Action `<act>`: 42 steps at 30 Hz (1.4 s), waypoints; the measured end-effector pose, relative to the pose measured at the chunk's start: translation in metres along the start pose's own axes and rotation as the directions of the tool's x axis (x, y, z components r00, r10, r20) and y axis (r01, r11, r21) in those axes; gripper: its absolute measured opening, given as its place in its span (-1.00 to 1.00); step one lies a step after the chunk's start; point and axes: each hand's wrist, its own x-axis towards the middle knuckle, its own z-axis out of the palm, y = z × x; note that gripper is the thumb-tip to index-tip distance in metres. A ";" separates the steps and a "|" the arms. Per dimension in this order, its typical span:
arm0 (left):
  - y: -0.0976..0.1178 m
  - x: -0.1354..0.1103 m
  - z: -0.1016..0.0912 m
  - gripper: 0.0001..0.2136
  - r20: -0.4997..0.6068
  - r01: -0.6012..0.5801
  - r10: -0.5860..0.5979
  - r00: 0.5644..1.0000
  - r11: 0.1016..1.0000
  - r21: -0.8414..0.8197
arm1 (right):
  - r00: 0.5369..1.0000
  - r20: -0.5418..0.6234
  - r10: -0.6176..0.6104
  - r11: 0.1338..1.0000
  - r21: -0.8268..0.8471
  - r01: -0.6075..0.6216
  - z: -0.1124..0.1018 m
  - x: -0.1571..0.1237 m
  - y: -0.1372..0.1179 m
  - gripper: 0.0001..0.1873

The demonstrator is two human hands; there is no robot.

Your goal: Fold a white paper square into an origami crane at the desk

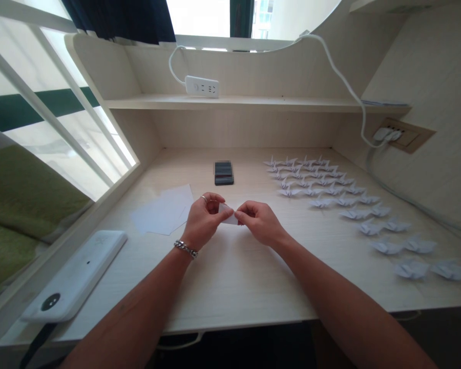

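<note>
Between both hands, above the middle of the desk, is a small folded piece of white paper. My left hand, with a ring and a chain bracelet, pinches its left side between thumb and fingers. On its right edge, the thumb and forefinger of my right hand are closed. The paper's lower edge shows below the fingertips; its exact fold is too small to tell. Loose white paper sheets lie flat just left of my left hand. Folded paper cranes stand in several rows on the right.
A dark, flat case lies behind my hands. A long white device with a dark strap rests at the left front. The shelf holds a power strip. A white cable hangs to the wall socket.
</note>
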 end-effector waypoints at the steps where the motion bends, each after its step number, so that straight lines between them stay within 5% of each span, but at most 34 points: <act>1: -0.001 0.000 0.000 -0.70 0.015 0.003 -0.003 1.000 1.000 0.017 | 1.000 0.000 -0.013 1.000 -0.014 0.013 0.000 -0.001 -0.001 -0.83; 15: 0.004 0.003 -0.001 -0.62 0.030 0.072 -0.069 0.997 0.990 -0.121 | 1.000 0.026 0.011 1.000 0.029 -0.011 -0.001 0.002 0.002 -0.85; 21: 0.001 0.011 -0.014 -0.62 -0.131 0.004 -0.024 0.991 0.988 -0.151 | 1.000 0.007 0.024 0.999 0.024 -0.024 -0.003 0.002 0.004 -0.87; 27: 0.000 0.007 -0.009 -0.74 0.043 0.072 -0.076 0.996 0.992 0.102 | 1.000 -0.015 0.000 1.000 -0.014 0.000 -0.004 0.002 0.004 -0.86; 32: -0.003 0.006 -0.006 -0.76 0.002 0.002 -0.002 1.000 0.974 0.226 | 1.000 -0.010 -0.012 0.999 -0.034 0.011 -0.002 0.002 0.005 -0.86; 37: -0.005 0.002 -0.003 -0.79 0.091 -0.054 0.022 0.996 0.932 0.359 | 1.000 0.002 -0.027 0.997 -0.073 0.027 0.000 0.002 0.003 -0.84; 42: -0.004 0.001 0.001 -0.81 0.083 -0.025 -0.009 0.996 0.919 0.393 | 1.000 -0.003 0.002 0.997 -0.076 -0.003 -0.001 0.003 0.001 -0.85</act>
